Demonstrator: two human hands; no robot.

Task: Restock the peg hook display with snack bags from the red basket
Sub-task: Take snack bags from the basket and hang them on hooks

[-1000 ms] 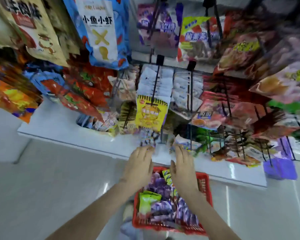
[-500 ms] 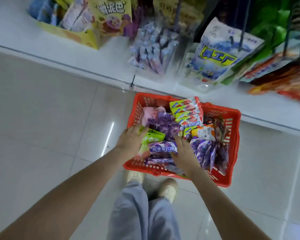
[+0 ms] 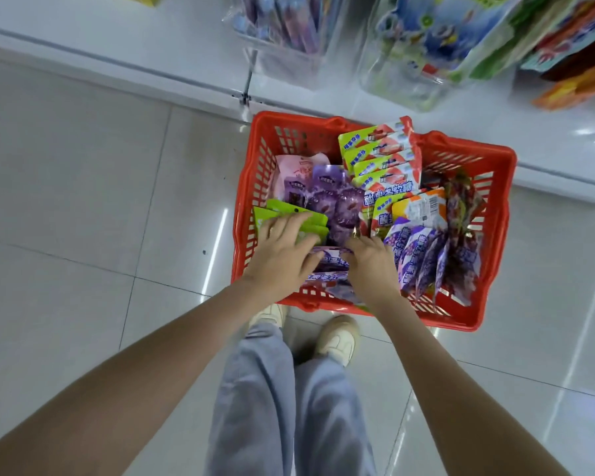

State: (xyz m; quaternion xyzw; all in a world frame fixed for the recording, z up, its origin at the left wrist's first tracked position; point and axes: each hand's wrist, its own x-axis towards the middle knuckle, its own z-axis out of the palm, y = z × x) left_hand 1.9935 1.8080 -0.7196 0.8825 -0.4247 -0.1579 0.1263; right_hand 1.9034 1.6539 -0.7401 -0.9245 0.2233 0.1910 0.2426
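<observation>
The red basket (image 3: 495, 214) stands on the floor against the white shelf base, full of snack bags. My left hand (image 3: 282, 259) lies with straight fingers spread over the green bags (image 3: 310, 219) at the basket's near left. My right hand (image 3: 371, 266) is beside it, fingers curled down among the bags, its thumb on a purple snack bag (image 3: 327, 264) lying between both hands. Behind them are lime-and-red bags (image 3: 378, 149) standing in a row and purple-white bags (image 3: 423, 259) on the right. Only the lowest hanging bags (image 3: 437, 39) of the peg display show at the top.
The white shelf base (image 3: 134, 39) runs across the top, with clear boxes of purple packs (image 3: 285, 25) on it. Orange and red bags (image 3: 577, 70) hang at the top right. My legs and shoes (image 3: 337, 338) stand just before the basket on the glossy tiled floor (image 3: 83, 201).
My view dropped from the peg hooks to the basket. Both hands came down from the display into the basket; the left now spreads over the green bags and the right closes by the purple bag.
</observation>
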